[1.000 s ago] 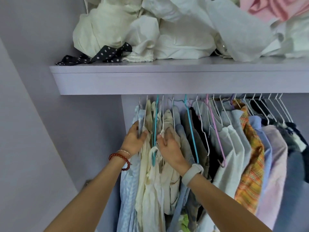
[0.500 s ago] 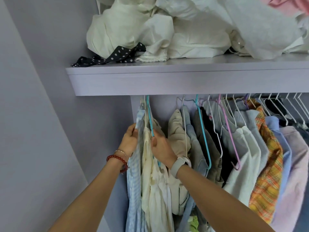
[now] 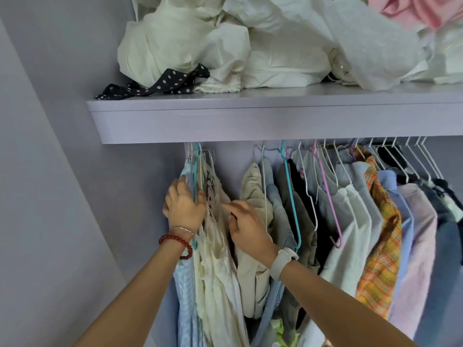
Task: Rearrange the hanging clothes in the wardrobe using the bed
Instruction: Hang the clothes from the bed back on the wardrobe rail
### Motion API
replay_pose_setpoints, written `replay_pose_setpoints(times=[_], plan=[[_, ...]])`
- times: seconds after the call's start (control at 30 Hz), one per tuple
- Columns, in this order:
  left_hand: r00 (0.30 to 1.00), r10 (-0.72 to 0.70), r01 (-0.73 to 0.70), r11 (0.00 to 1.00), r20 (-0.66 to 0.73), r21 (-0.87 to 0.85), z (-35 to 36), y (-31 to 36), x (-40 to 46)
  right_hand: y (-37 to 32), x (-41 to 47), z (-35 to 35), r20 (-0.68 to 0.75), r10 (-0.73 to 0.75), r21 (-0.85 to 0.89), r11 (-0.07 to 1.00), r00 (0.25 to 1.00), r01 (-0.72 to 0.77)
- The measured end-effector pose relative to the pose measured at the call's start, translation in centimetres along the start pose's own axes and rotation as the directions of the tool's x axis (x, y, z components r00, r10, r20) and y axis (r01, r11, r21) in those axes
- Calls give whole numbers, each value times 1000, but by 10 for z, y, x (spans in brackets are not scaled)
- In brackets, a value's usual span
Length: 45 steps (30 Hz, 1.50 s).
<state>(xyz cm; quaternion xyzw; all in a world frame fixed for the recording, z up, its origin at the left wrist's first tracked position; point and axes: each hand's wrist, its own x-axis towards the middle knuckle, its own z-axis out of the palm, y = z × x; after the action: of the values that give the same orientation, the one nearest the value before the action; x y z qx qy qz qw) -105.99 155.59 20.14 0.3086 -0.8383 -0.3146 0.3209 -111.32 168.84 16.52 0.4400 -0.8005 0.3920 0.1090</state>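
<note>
Nearest the camera, two bare forearms reached up into the wardrobe. The left hand (image 3: 184, 209), with a red bead bracelet (image 3: 176, 242) at its wrist, had its grip curled around the small bunch of cream and pale blue garments (image 3: 213, 271) at the far left end of the rail, fingers wrapped over the teal plastic hanger (image 3: 196, 176) among them. The right hand (image 3: 246, 227), wearing a white wristwatch (image 3: 281, 261), hovered just beside that bunch with its fingers loosely spread and holding nothing, the forefinger pointing toward the cream cloth. A gap in the rail separated the held bunch from the beige crumpled garment (image 3: 254, 196) to the right. Beyond it hung the row of shirts, among them an orange plaid shirt (image 3: 380, 246) and a pale pink shirt (image 3: 416, 246). Above, the lilac wardrobe shelf (image 3: 250, 121) carried a heap of white fabric bags (image 3: 225, 46) and a black polka-dot ribbon (image 3: 160, 83).
</note>
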Motion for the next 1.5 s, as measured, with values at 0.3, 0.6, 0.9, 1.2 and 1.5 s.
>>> replay_pose_setpoints(times=[0.3, 0.6, 0.9, 1.2, 1.5], plan=[[927, 265, -197, 946, 265, -259, 61, 58, -43, 69, -47, -95, -473, 206, -308, 872, 856, -380], [882, 57, 153, 904, 467, -399, 123, 93, -73, 116, -66, -114, -182, 451, -104, 875, 874, -473], [938, -70, 190, 922, 339, -336, 144, 97, -75, 129, -63, -120, -318, 266, -259, 899, 910, -353], [980, -28, 88, 948, 197, -305, 134, 78, -72, 113, -48, -99, -91, 151, -286, 943, 984, -171], [996, -41, 65, 948, 84, -311, 101, 51, -63, 79, -18, -75, 125, 80, -172, 983, 989, -57]])
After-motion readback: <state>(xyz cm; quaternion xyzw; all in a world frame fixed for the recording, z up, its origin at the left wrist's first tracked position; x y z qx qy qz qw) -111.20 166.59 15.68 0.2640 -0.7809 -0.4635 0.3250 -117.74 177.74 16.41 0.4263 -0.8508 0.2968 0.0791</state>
